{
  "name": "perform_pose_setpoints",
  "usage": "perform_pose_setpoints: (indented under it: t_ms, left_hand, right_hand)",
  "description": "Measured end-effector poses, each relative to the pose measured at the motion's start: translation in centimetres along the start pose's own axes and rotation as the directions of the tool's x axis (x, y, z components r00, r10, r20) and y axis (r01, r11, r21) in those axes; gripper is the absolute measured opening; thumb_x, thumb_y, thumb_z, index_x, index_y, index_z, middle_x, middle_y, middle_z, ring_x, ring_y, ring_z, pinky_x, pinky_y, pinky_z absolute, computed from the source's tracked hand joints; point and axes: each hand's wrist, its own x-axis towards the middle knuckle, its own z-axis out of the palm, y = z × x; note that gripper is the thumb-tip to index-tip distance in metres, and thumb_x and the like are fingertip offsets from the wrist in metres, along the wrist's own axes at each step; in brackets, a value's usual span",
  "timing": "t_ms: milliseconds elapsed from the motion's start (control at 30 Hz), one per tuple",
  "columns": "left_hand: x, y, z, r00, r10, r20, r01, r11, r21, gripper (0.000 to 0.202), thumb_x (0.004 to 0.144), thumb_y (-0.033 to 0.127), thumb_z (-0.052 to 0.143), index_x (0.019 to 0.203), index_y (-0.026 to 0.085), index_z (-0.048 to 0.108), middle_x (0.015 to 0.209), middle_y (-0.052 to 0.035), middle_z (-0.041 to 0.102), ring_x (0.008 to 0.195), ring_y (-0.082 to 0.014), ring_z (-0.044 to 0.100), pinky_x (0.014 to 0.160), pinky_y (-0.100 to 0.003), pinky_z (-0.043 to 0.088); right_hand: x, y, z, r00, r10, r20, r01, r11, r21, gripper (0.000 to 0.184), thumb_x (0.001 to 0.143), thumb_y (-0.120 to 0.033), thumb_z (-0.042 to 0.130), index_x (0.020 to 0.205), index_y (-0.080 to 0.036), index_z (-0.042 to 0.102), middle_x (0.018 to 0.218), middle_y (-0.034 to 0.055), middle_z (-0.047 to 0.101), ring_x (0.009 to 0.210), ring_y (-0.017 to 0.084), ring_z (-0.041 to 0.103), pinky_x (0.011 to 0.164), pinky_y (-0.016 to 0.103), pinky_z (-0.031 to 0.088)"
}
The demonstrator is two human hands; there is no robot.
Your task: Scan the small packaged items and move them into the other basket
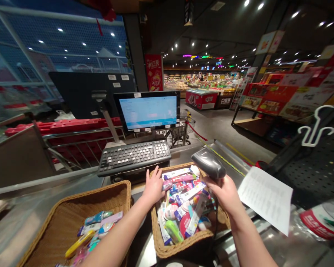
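My right hand [225,193] grips a black handheld barcode scanner [208,163], whose head is over the right rim of a wicker basket [171,253]. The basket is filled with small packaged goods, among them blue-and-white slim boxes [193,193] and a green item [173,231]. At its left rim is my left hand [153,187], fingers stretched out and apart, beside a small pink package [167,184]. Whether the thumb touches that package I cannot tell. Left of my forearm, a second wicker basket [58,215] has fewer packages, including a yellow one [79,244].
A keyboard [135,155] and a lit monitor [150,111] stand behind the baskets, with a second dark screen [83,94] seen from behind. On the right are a printed paper sheet [267,196], a red-and-white wrapped pack [321,222] and a white hook [316,128].
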Motion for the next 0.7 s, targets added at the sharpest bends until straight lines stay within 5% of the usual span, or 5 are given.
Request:
perform_pose_setpoints:
  t_ms: [233,433,700]
  left_hand:
    - [0.0,-0.4,0.7,0.999,-0.036,-0.019,0.035,0.997,-0.067,0.022,0.073,0.03,0.066,0.09,0.017,0.071,0.151,-0.0134,0.042,0.147,-0.0344,0.022,0.116,-0.067,0.008]
    - [0.0,0.1,0.2,0.996,-0.085,-0.03,0.082,0.994,-0.071,0.015,0.073,0.029,0.068,0.083,0.017,0.07,0.15,-0.0141,0.044,0.146,-0.0354,0.025,0.115,-0.068,0.011]
    - [-1.4,0.1,-4.8,0.945,0.014,-0.326,-0.02,1.0,-0.017,0.025,0.079,0.021,0.061,0.104,0.022,0.065,0.156,-0.0082,0.035,0.148,-0.0317,0.023,0.118,-0.065,0.005]
  right_hand:
    - [0.8,0.5,0.2,0.998,0.005,0.06,-0.009,0.998,0.066,0.039,0.075,-0.043,0.067,0.101,-0.014,0.066,0.099,0.0107,0.074,0.094,0.028,0.067,0.085,0.038,0.052]
    - [0.9,0.3,0.2,0.999,0.043,0.002,-0.043,0.998,0.042,0.035,0.075,-0.043,0.066,0.093,-0.014,0.069,0.092,0.0105,0.075,0.087,0.027,0.068,0.08,0.038,0.053]
    - [0.8,-0.4,0.0,1.0,-0.015,-0.026,0.014,0.999,-0.052,0.032,0.075,-0.041,0.066,0.092,-0.014,0.068,0.086,0.0083,0.074,0.081,0.026,0.067,0.074,0.035,0.052]
